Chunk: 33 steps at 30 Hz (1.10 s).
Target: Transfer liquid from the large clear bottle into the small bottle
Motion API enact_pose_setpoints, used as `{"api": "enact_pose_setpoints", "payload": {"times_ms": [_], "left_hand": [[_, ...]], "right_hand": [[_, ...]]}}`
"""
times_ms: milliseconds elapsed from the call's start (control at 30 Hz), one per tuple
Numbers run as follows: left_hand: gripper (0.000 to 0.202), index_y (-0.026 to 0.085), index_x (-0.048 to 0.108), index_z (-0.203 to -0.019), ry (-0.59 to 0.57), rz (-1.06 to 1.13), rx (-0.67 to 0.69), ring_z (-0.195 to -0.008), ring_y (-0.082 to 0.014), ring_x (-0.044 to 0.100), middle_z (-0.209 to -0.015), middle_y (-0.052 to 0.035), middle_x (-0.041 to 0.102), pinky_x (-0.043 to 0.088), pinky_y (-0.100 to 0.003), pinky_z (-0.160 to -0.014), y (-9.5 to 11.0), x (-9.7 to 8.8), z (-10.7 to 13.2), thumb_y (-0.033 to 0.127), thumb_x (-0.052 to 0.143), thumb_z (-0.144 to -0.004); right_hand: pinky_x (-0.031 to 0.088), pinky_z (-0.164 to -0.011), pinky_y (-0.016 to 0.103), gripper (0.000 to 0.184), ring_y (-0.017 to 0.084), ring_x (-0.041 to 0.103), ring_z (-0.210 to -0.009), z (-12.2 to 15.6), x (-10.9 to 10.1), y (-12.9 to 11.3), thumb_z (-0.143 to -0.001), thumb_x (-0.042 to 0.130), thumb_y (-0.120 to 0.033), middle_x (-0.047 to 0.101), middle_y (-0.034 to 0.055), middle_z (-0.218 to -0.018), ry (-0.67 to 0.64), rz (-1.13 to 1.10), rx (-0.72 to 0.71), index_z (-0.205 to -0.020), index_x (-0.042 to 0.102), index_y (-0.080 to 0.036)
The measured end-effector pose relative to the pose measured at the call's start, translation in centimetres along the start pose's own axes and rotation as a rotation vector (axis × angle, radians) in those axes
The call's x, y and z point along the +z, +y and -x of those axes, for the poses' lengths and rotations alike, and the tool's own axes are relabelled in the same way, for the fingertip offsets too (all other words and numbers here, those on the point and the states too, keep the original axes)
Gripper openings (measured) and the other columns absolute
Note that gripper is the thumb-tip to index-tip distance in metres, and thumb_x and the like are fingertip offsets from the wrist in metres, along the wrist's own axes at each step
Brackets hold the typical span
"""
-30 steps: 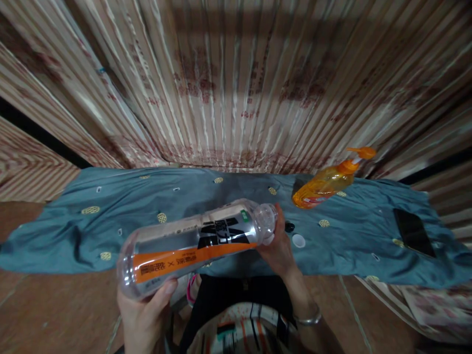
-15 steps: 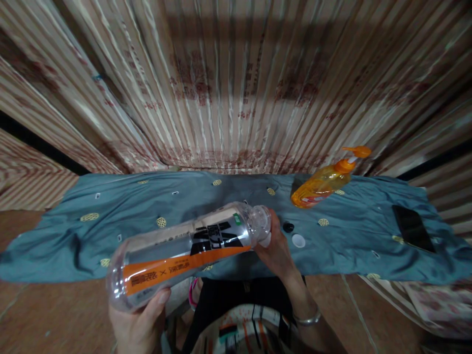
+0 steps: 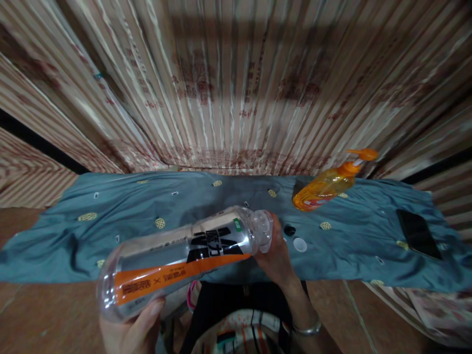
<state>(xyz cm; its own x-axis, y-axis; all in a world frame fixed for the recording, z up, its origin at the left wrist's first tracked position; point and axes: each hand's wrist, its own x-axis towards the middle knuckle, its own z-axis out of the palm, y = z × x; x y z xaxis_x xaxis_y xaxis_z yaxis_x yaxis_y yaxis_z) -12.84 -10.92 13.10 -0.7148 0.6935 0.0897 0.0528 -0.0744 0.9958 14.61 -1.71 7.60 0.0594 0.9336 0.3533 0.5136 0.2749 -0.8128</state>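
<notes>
The clear plastic bottle (image 3: pixel 147 241) is held slantwise across the worktop's (image 3: pixel 372 238) near edge: the left hand (image 3: pixel 131 329) grips its base end, thumb at the label's (image 3: pixel 173 263) lower side, and the right hand (image 3: pixel 275 263) curls around the neck. It looks empty, so probably light, thin-walled, easily dented and rather slippery; neck and base seem the stiffest holds. Bold black characters appear to read 魔力; smaller writing on the orange band is too blurred
</notes>
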Motion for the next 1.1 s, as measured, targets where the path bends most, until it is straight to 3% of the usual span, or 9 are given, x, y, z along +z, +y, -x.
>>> {"api": "enact_pose_setpoints", "payload": {"times_ms": [200, 333, 433, 533, 667, 733, 867, 967, 1100], "left_hand": [[0.082, 0.029, 0.071, -0.131, -0.010, -0.002, -0.017, -0.094, -0.0277, 0.075, -0.118, -0.0055, 0.079, 0.067, -0.036, -0.083, 0.7, 0.5, 0.1, 0.050, 0.096, -0.057], [0.063, 0.027, 0.076, -0.117, 0.008, -0.043, -0.060, -0.085, -0.0258, 0.072, -0.097, -0.0019, 0.077, 0.065, -0.037, -0.084, 2.5, 1.4, 1.1, 0.049, 0.096, -0.061], [0.061, 0.028, 0.077, -0.113, 0.026, -0.018, -0.083, -0.081, -0.0252, 0.068, -0.087, -0.0002, 0.075, 0.063, -0.038, -0.085, 3.8, 2.3, 1.8, 0.051, 0.097, -0.060], [0.068, 0.029, 0.077, -0.120, 0.034, -0.008, -0.078, -0.085, -0.0245, 0.069, -0.096, -0.0008, 0.077, 0.062, -0.037, -0.090, 4.3, 2.6, 1.9, 0.054, 0.098, -0.060], [0.096, 0.032, 0.068, -0.146, 0.015, 0.019, -0.081, -0.111, -0.0270, 0.072, -0.134, -0.0032, 0.076, 0.060, -0.034, -0.103, 2.9, 1.7, 0.9, 0.051, 0.100, -0.057], [0.109, 0.031, 0.065, -0.152, 0.001, 0.031, -0.054, -0.110, -0.0280, 0.074, -0.133, -0.0042, 0.077, 0.063, -0.034, -0.099, 1.8, 1.0, 0.3, 0.051, 0.102, -0.051], [0.107, 0.031, 0.064, -0.153, -0.027, 0.016, -0.015, -0.118, -0.0309, 0.073, -0.139, -0.0059, 0.075, 0.063, -0.039, -0.104, 0.9, 0.4, -0.2, 0.052, 0.100, -0.055], [0.099, 0.030, 0.067, -0.149, -0.028, 0.026, 0.007, -0.110, -0.0287, 0.075, -0.131, -0.0057, 0.078, 0.066, -0.036, -0.097, 0.9, 0.6, -0.1, 0.048, 0.100, -0.057], [0.078, 0.026, 0.078, -0.127, 0.000, 0.032, 0.051, -0.087, -0.0247, 0.076, -0.102, -0.0035, 0.081, 0.069, -0.031, -0.079, 0.2, 0.4, -0.2, 0.047, 0.100, -0.056]], "right_hand": [[0.065, -0.104, 0.051, 0.089, 0.035, 0.074, -0.128, 0.2, 0.1, -0.2, -0.087, 0.080, -0.055, 0.067, 0.0188, -0.147, 0.006, -0.037, 0.028, -0.159, 0.037, -0.023], [0.064, -0.106, 0.053, 0.091, 0.036, 0.075, -0.128, 0.1, 0.0, -0.1, -0.087, 0.081, -0.058, 0.069, 0.0195, -0.145, 0.010, -0.041, 0.045, -0.159, 0.038, -0.021], [0.066, -0.102, 0.052, 0.099, 0.036, 0.077, -0.123, 0.0, 0.0, -0.2, -0.088, 0.081, -0.059, 0.072, 0.0203, -0.141, 0.013, -0.056, 0.052, -0.164, 0.032, -0.017], [0.067, -0.101, 0.052, 0.106, 0.036, 0.078, -0.121, -0.2, -0.2, -0.5, -0.088, 0.081, -0.059, 0.073, 0.0213, -0.140, 0.008, -0.064, 0.047, -0.167, 0.027, -0.015], [0.065, -0.105, 0.053, 0.111, 0.037, 0.077, -0.124, -0.2, -0.2, -0.3, -0.085, 0.085, -0.059, 0.072, 0.0200, -0.142, -0.007, -0.051, 0.065, -0.168, 0.027, -0.017], [0.062, -0.110, 0.055, 0.112, 0.037, 0.074, -0.129, 0.0, 0.0, 0.0, -0.083, 0.087, -0.058, 0.071, 0.0193, -0.145, -0.006, -0.039, 0.066, -0.169, 0.027, -0.019], [0.059, -0.113, 0.061, 0.108, 0.039, 0.071, -0.134, 0.2, 0.2, 0.6, -0.084, 0.085, -0.059, 0.067, 0.0195, -0.150, 0.007, -0.031, 0.075, -0.168, 0.029, -0.021], [0.061, -0.109, 0.059, 0.104, 0.039, 0.072, -0.130, 0.3, 0.2, 0.5, -0.082, 0.086, -0.058, 0.069, 0.0196, -0.146, 0.021, -0.029, 0.096, -0.164, 0.035, -0.019], [0.065, -0.101, 0.055, 0.092, 0.038, 0.074, -0.125, 0.1, 0.2, 0.1, -0.082, 0.083, -0.052, 0.071, 0.0170, -0.142, 0.025, -0.023, 0.096, -0.158, 0.041, -0.022]]}}
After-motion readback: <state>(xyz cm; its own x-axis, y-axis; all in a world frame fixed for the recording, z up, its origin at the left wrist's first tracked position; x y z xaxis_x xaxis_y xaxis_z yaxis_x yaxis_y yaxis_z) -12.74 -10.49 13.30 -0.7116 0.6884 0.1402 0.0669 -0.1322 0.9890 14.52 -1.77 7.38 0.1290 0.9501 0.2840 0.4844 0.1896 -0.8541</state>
